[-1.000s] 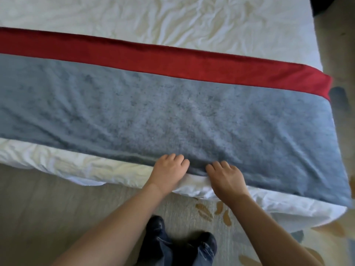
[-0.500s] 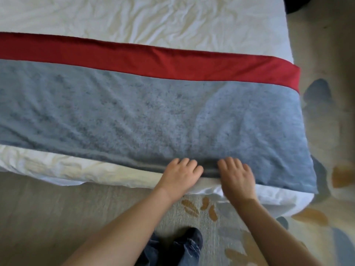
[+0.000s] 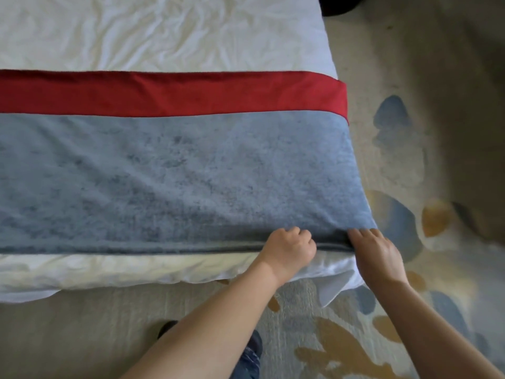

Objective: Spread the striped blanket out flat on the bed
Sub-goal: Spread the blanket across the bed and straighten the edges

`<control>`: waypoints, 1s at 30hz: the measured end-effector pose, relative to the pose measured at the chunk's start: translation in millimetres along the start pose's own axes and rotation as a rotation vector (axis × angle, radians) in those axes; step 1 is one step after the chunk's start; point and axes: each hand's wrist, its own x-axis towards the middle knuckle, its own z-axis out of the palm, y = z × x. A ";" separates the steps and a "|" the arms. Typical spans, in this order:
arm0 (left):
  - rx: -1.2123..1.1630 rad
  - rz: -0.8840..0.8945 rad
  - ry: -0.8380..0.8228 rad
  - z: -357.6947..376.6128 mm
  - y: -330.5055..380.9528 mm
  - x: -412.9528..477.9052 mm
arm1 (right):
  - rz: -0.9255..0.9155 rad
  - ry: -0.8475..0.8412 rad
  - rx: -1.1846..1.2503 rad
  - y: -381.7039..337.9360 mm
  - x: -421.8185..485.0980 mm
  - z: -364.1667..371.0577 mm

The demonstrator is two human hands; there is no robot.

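Corner of bed at 1 o'clock, creased white sheet over it. Directly on the sheet, striped blanket spread flat: red band toward 12 o'clock, grey-blue band toward 6. Patterned rug on floor, 3 to 5 o'clock.
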 end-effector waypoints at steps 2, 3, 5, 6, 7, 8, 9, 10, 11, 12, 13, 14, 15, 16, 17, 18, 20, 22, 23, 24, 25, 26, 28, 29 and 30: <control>-0.014 -0.001 0.036 4.3 -2.2 -2.6 | 0.005 -0.009 0.006 -3.4 3.0 0.7; -0.033 -0.002 0.056 6.1 -3.9 -4.8 | 0.007 -0.017 -0.006 -4.6 3.9 -0.2; -0.075 -0.002 0.065 8.4 -8.9 -13.6 | 0.003 -0.067 -0.020 -5.3 5.1 -3.1; -0.091 0.007 0.049 9.1 -12.3 -19.0 | 0.006 -0.119 -0.028 -6.1 6.5 -7.0; -0.105 0.027 0.022 9.5 -16.8 -24.6 | 0.020 -0.184 -0.043 -8.4 9.1 -13.9; -0.125 0.047 0.008 9.1 -22.7 -30.4 | 0.042 -0.262 -0.071 -13.3 13.5 -23.8; -0.157 0.045 0.013 7.7 -30.3 -36.9 | 0.061 -0.341 -0.118 -21.3 19.2 -36.0; -0.195 0.020 0.021 6.0 -40.2 -43.4 | 0.068 -0.397 -0.174 -32.1 25.4 -48.0; -0.230 -0.020 0.027 4.6 -52.7 -49.8 | 0.073 -0.410 -0.202 -45.0 31.4 -60.3; -0.248 -0.063 0.030 3.3 -67.7 -56.6 | 0.069 -0.371 -0.181 -59.8 37.8 -72.4; -0.249 -0.114 0.041 1.1 -85.2 -65.1 | 0.046 -0.292 -0.118 -76.3 43.8 -82.6; -0.240 -0.173 0.061 -1.7 -104.5 -75.1 | 0.008 -0.202 -0.033 -95.3 48.5 -91.7; -0.223 -0.233 0.079 -4.4 -124.9 -87.2 | -0.048 -0.119 0.052 -117.4 51.9 -100.3; -0.201 -0.289 0.094 -6.2 -145.3 -100.9 | -0.115 -0.053 0.117 -142.2 54.8 -107.9; -0.180 -0.336 0.104 -7.8 -164.8 -115.9 | -0.178 -0.004 0.160 -168.2 56.3 -114.2; -0.159 -0.373 0.112 -9.1 -182.6 -132.7 | -0.230 0.030 0.187 -195.7 56.4 -118.9; -0.124 -0.430 0.120 -8.3 -213.4 -169.3 | -0.308 0.068 0.219 -250.3 52.5 -122.3; -0.112 -0.471 0.121 -5.4 -237.9 -209.0 | -0.362 0.089 0.220 -302.4 44.9 -119.1; -0.107 -0.480 0.117 -3.2 -248.6 -228.9 | -0.378 0.097 0.215 -327.2 40.5 -116.7; -0.099 -0.486 0.114 -0.6 -259.5 -248.7 | -0.390 0.101 0.211 -351.6 36.1 -114.4; -0.092 -0.494 0.113 1.7 -270.7 -267.9 | -0.401 0.103 0.208 -375.8 31.9 -112.5; -0.092 -0.507 0.118 4.3 -281.7 -286.7 | -0.410 0.101 0.206 -399.9 27.5 -110.9; -0.108 -0.544 0.130 9.4 -304.4 -323.8 | -0.418 0.106 0.207 -447.1 19.3 -108.4; -0.112 -0.562 0.133 11.8 -315.9 -341.2 | -0.418 0.112 0.205 -469.5 16.4 -107.5; -0.113 -0.575 0.133 13.7 -327.3 -358.2 | -0.413 0.115 0.204 -491.1 13.6 -106.7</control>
